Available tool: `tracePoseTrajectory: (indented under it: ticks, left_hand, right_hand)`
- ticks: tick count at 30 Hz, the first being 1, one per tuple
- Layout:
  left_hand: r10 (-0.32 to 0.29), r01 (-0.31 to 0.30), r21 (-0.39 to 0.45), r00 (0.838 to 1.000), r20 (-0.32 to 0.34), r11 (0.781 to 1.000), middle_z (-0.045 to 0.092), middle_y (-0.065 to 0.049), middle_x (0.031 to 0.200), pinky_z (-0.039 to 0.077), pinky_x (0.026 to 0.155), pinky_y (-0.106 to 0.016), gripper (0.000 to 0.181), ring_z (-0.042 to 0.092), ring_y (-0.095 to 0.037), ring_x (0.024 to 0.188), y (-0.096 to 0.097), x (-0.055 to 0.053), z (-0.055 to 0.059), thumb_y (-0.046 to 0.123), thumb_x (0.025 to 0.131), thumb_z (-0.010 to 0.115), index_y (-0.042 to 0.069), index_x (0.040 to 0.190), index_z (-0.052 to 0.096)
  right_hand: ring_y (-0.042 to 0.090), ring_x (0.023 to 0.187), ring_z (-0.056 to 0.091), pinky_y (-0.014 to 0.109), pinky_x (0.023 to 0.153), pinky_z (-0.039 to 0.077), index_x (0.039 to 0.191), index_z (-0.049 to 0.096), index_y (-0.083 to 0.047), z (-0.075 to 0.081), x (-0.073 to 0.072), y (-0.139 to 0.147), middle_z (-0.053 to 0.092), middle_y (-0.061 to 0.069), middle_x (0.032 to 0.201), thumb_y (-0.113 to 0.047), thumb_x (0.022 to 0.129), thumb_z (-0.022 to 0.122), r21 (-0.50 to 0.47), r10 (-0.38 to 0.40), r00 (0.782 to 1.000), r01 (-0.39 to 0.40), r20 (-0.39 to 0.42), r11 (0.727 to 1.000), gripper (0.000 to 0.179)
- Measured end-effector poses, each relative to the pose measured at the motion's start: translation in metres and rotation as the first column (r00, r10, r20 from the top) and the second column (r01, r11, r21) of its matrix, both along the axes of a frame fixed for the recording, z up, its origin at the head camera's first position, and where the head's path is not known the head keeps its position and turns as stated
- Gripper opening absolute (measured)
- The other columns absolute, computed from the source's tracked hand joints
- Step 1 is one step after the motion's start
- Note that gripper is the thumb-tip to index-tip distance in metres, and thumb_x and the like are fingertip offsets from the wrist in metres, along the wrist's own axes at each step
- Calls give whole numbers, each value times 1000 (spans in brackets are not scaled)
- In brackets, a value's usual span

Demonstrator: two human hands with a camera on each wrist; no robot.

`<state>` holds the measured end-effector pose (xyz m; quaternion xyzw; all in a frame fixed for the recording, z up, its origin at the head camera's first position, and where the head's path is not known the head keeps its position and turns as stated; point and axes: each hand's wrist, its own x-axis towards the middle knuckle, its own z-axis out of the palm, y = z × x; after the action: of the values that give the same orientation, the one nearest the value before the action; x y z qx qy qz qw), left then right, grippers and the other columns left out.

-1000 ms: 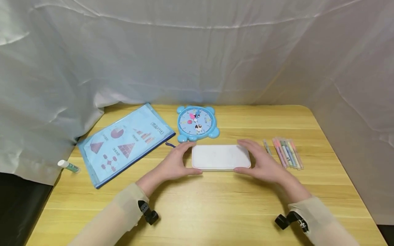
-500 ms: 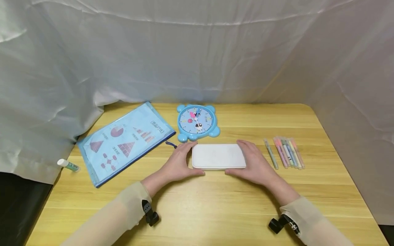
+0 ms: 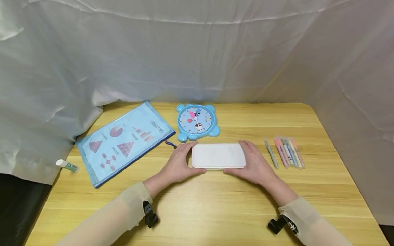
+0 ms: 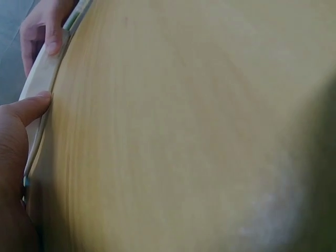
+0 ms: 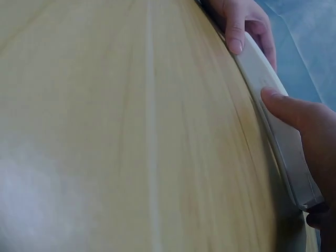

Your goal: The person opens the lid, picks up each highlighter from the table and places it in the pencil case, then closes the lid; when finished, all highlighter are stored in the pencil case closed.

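Observation:
A flat white case [image 3: 218, 155] with rounded corners lies on the wooden table in the middle of the head view. My left hand [image 3: 180, 164] grips its left end, thumb along the front side and fingers at the back corner. At the right end my right hand [image 3: 255, 164] holds it the same way, covering that end. In the left wrist view the left thumb [image 4: 32, 107] presses on the side of the case. The right wrist view shows the right thumb [image 5: 286, 107] against the same side. The fingertips behind the case are mostly hidden.
Behind the case lies a blue toy clock [image 3: 197, 123]. A blue zip folder [image 3: 126, 143] is to the left, with a glue stick [image 3: 67, 165] beside it. Several coloured markers [image 3: 289, 152] lie at the right, one marker [image 3: 271, 153] apart. Grey cloth [image 3: 197, 51] hangs behind.
My right hand has shifted left and taken a fuller grip round the case's right end, uncovering the single marker. The left hand has barely moved, and the case stays in nearly the same place.

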<state>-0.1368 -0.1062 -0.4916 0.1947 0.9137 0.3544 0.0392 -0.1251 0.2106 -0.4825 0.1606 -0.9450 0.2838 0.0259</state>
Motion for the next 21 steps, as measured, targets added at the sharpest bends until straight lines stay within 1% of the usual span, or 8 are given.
tracePoseTrajectory:
  ticks: [5,11,21]
  left_hand:
    - [2,-2,-9,1000,-10,1000,52,-3,156,33,118,-48,109,43,-24,145,1,0,-1,60,73,93,15,160,45]
    - [6,-6,-4,1000,-6,1000,51,-5,157,33,119,-47,110,42,-24,146,4,1,0,59,73,94,14,161,43]
    - [32,-32,-13,999,3,999,50,-6,158,33,119,-46,111,42,-25,147,2,2,0,58,73,94,13,161,43]
  right_hand:
    - [42,128,56,61,104,47,151,51,3,0,-2,2,55,25,146,-78,63,89,12,13,999,-13,-36,1000,125]
    - [45,129,55,63,104,47,148,53,6,0,-3,6,57,27,144,-79,62,88,18,25,997,-24,-70,1000,126]
    - [46,130,55,63,105,47,148,53,7,1,-5,2,57,28,144,-80,63,87,45,39,997,-35,-69,998,126]
